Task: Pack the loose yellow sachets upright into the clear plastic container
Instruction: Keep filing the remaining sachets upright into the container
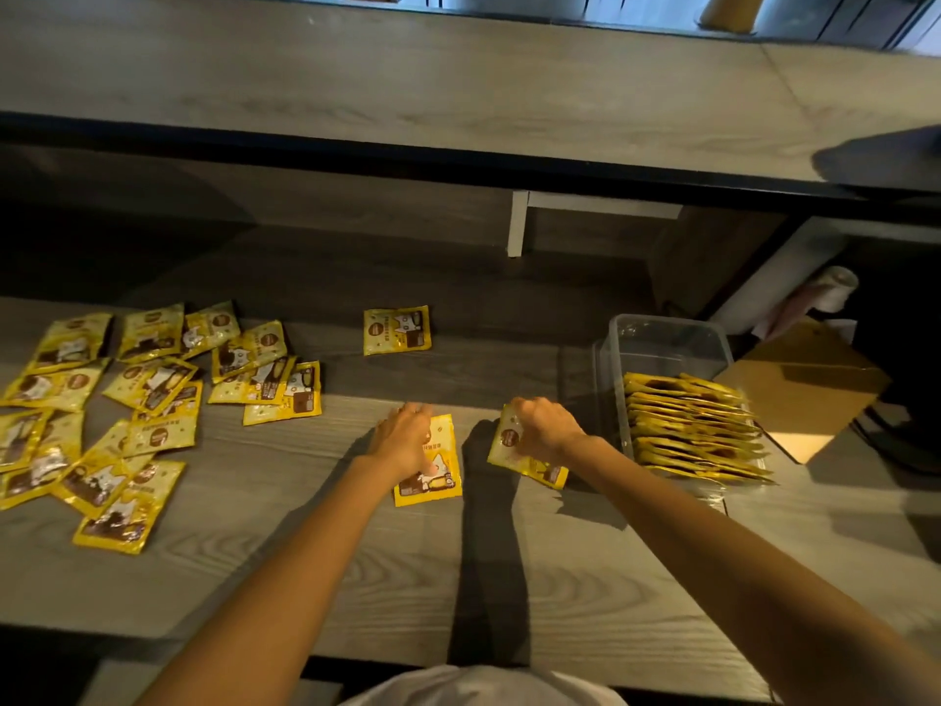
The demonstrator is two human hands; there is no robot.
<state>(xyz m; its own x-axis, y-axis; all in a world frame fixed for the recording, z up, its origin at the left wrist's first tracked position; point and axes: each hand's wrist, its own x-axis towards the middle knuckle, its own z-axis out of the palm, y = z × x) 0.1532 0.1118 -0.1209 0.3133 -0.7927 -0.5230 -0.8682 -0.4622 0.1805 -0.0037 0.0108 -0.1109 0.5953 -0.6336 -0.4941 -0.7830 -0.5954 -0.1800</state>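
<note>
On a grey wood-grain table (509, 578) below a dark-edged raised shelf (458, 94), the left hand (405, 440) lies over a flat sachet (443, 481); I cannot tell whether it grips it. The right hand (547, 430) curls round a tilted sachet (506, 445). Loose sachets (153, 379) litter the left side, and the clear container (667, 338) on the right holds upright sachets (692, 430).

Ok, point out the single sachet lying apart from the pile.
In the head view the lone sachet lies flat, far back on the table, beyond the left hand, between the loose pile and the clear container.
</note>
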